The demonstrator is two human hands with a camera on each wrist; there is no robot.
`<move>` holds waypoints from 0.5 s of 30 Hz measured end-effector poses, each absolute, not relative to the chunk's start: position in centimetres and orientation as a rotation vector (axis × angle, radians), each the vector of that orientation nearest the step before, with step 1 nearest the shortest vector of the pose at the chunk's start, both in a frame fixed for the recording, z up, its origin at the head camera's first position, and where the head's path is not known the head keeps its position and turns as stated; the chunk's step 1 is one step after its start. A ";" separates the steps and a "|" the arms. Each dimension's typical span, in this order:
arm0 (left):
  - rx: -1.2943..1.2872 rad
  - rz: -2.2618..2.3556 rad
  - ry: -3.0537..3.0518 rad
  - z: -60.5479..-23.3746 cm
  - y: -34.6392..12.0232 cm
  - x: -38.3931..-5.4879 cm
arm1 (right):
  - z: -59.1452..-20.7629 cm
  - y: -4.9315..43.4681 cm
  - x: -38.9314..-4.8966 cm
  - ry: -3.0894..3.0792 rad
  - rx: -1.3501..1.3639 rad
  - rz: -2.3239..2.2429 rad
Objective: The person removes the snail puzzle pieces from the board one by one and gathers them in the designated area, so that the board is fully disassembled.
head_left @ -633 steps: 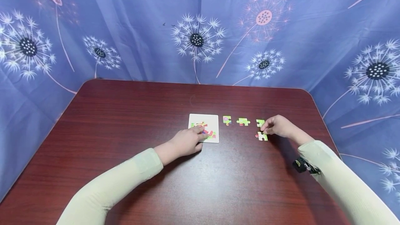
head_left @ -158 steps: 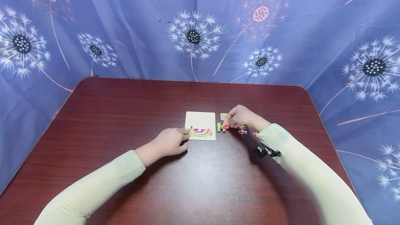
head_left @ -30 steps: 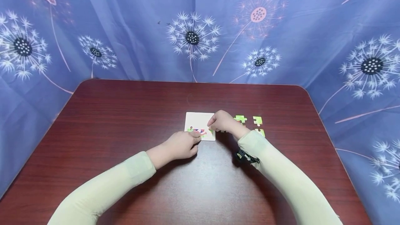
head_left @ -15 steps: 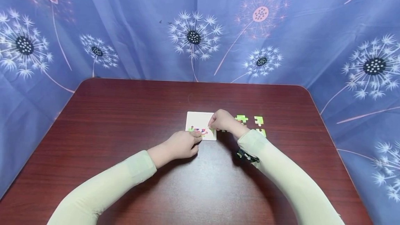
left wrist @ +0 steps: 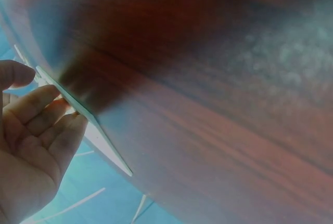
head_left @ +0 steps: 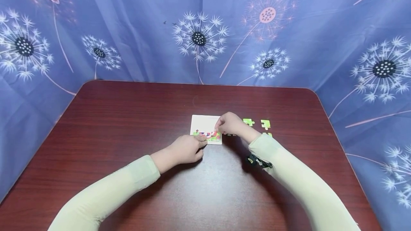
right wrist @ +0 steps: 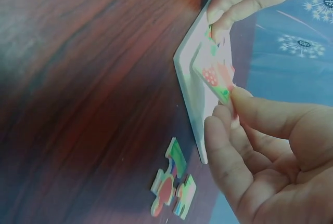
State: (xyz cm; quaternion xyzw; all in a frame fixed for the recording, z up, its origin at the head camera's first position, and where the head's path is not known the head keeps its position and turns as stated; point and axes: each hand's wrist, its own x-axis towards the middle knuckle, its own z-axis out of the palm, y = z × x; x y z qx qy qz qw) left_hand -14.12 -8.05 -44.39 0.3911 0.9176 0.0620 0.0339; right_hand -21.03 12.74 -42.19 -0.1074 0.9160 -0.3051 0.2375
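A white square puzzle tray lies on the table, with a row of joined colourful pieces along its near side. My left hand rests fingertips on these pieces, its fingers extended. At the tray's right side my right hand pinches a jigsaw piece between thumb and fingers. This piece is green and red with a white-dotted red spot. It sits tilted up, its edge raised off the tray floor in the right wrist view. In the left wrist view the left fingers lie over the tray's edge.
Loose green jigsaw pieces lie on the dark red wooden table right of the tray, another piece farther right. Some are partly hidden by the right arm. A blue dandelion-print curtain hangs behind the table.
Since the oldest frame, the right hand has come left from the loose pieces to the tray's right side. Over the last second it shifts slightly right; the left hand stays put.
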 end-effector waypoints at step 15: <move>1.180 0.201 2.809 -44.3 -8.1 -14.0 | -41.9 15.4 -20.8 2.446 -0.263 -0.885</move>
